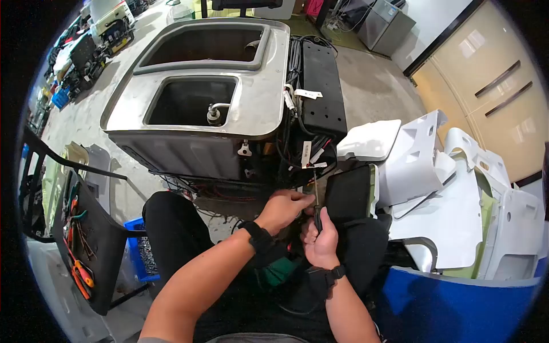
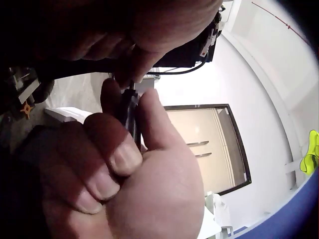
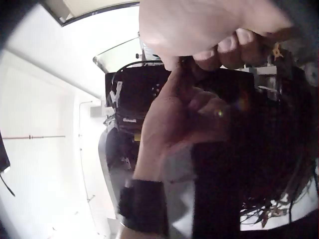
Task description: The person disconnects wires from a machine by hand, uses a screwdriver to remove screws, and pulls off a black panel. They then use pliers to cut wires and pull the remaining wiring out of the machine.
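My right hand (image 1: 322,243) grips the dark handle (image 1: 318,217) of a screwdriver, its thumb lying along the handle. The thin metal shaft (image 1: 315,186) points away from me toward the machine. My left hand (image 1: 284,208) pinches that shaft just beyond the handle; in the left wrist view its fingertips meet the shaft (image 2: 132,85) close above the right thumb. Ahead of both hands is a grey machine (image 1: 194,151) with a metal top. Cables with white tags (image 1: 306,153) hang at its right corner, beside a black perforated box (image 1: 324,86).
On the left, a black chair seat (image 1: 106,274) carries pliers and screwdrivers, with a blue bin (image 1: 135,251) of small metal parts beside it. White shell panels (image 1: 437,228) are piled at the right, behind a blue surface (image 1: 457,303). A black panel (image 1: 349,191) stands near the right hand.
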The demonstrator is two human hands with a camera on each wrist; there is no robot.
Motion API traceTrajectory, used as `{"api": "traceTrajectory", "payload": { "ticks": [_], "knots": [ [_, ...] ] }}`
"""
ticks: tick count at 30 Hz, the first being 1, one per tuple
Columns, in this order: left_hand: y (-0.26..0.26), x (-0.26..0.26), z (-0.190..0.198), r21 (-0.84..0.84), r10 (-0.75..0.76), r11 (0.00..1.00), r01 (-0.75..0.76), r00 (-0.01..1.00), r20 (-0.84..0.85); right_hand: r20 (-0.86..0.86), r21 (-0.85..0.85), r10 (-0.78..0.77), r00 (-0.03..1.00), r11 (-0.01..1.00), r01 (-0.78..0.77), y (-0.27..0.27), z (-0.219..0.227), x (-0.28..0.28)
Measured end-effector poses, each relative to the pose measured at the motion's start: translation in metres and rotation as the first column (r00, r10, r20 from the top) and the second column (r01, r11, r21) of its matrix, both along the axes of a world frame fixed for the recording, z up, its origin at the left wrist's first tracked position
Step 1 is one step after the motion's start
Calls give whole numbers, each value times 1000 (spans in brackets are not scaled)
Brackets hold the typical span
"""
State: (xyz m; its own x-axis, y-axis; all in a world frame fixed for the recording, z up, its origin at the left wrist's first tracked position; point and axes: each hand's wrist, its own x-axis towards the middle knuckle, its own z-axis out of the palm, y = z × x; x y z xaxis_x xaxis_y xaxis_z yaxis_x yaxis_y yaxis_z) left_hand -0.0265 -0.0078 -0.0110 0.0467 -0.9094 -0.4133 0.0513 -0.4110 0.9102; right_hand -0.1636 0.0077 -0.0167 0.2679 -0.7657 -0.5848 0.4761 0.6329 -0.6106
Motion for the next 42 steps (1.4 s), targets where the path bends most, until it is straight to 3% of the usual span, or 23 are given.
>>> {"api": "traceTrajectory", "payload": {
  "ticks": [1, 3, 5, 8, 10, 14, 15, 16, 19, 21, 22, 23, 24, 25, 27, 29, 32, 34, 38, 39, 40, 41, 42],
  "knots": [
    [1, 1, 0, 13, -7, 1000, 8, 999, -35, -10, -5, 0, 1000, 1000, 0, -1, 0, -1],
    [1, 1, -4, -19, -17, 1000, 15, 997, -73, 365, 198, -50, 930, 980, -25, -4, 0, 0],
    [1, 0, -7, -4, 4, 1000, -5, 993, -118, 374, 269, -82, 924, 963, -23, -6, 3, 2],
    [-1, 1, -1, 24, -1, 1000, 4, 993, -114, 246, 245, -62, 967, 970, 0, -4, -1, 3],
    [-3, -1, -3, 27, -9, 1000, 11, 995, -96, -11, 21, 0, 1000, 1000, 0, 0, -7, 4],
    [-5, -5, -6, -16, -42, 999, 43, 998, 47, -158, -185, 32, 987, 981, -62, 1, -24, 1],
    [-6, -5, -5, -14, -46, 999, 47, 998, 50, -565, -392, -70, 822, 900, -192, 0, -27, 5],
    [-7, -5, -3, 22, -58, 998, 56, 996, 61, -822, -492, -266, 504, 777, -392, 0, -28, 8],
    [-11, -5, 1, 52, -83, 996, 79, 992, 90, -868, -473, -317, 383, 762, -442, 5, -11, 15],
    [-12, -5, 0, 48, -90, 995, 85, 990, 112, -831, -548, -392, 395, 700, -458, 3, -21, 12],
    [-12, -7, -3, 32, -66, 997, 63, 991, 119, -630, -458, -165, 759, 868, -191, 2, -21, 8],
    [-13, -9, -4, 16, -41, 999, 39, 991, 125, -227, -210, -39, 973, 978, -10, 1, -21, 5],
    [-13, -9, -1, 16, -38, 999, 37, 991, 127, -20, -66, -16, 1000, 998, 15, 2, -10, 5],
    [-13, -9, 4, 38, -46, 998, 42, 992, 119, -20, -66, -13, 1000, 998, 11, 2, -4, 2],
    [-13, -11, 6, 62, -50, 997, 44, 993, 108, 408, 242, -64, 911, 969, -40, 1, 4, -5],
    [-13, -13, 3, 59, -20, 998, 17, 999, 39, 436, 257, -53, 898, 964, -68, 2, 3, -8],
    [-14, -13, -6, 81, -25, 996, 30, 998, -52, 315, 290, -72, 946, 957, -24, 3, 1, -6],
    [-12, -8, 7, 65, -45, 997, 47, 999, -24, 75, 162, -33, 997, 987, 20, 5, 1, -1],
    [-11, -5, 4, 1, -80, 997, 81, 983, 163, -239, -164, 33, 970, 984, -74, 7, -11, -3],
    [-10, -4, 5, 4, -73, 997, 74, 984, 165, -237, -161, 41, 971, 984, -81, 6, -17, -1],
    [-11, -4, 7, 35, -89, 996, 84, 981, 171, -644, -515, -195, 740, 825, -231, 5, -22, 2],
    [-11, -4, 9, 64, -107, 993, 97, 978, 177, -750, -657, -551, 367, 552, -514, 5, -24, 4],
    [-11, -6, 6, 63, -106, 993, 96, 979, 176, -837, -547, -436, 330, 654, -523, 9, -16, 6]
  ]
}}
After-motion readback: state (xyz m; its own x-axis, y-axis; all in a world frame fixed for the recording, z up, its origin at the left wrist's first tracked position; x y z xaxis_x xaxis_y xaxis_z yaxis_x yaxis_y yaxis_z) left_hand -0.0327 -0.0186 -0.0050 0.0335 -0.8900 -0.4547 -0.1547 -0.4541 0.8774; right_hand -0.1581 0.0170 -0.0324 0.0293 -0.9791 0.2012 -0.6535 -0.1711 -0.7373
